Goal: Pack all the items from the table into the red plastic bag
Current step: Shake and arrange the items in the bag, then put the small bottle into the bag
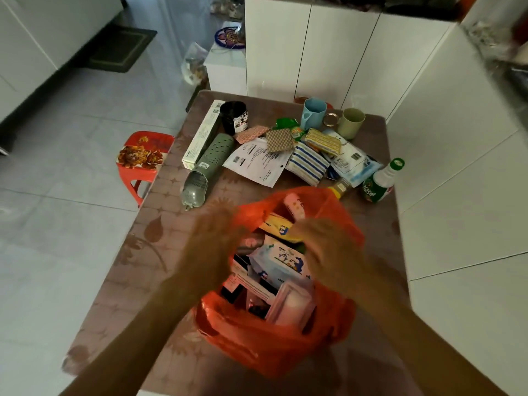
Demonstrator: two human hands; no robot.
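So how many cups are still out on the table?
3, all at the far side: a black cup on the left, a blue cup and a green cup on the right. The clutter may hide others.

red plastic bag (274, 347) open, part-filled, near table edge

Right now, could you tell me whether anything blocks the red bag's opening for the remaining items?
Partly: both hands, left hand and right hand, hover blurred over the red bag mouth, already filled with packets.
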